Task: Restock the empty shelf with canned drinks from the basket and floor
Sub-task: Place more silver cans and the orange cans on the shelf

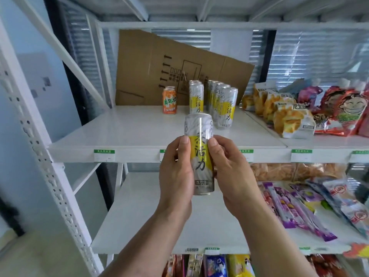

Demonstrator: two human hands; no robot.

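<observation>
White shelf (127,134) holds cans; both hands grip tall can (200,154).

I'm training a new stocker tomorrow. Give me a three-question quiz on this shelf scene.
1. True or false: both hands hold the tall can.
2. What colour is the short can on the shelf?
3. What leans behind the cans? A) cardboard B) a basket C) a crate

Key: 1 true, the left hand and right hand grip it. 2 orange. 3 A, the cardboard.
</observation>
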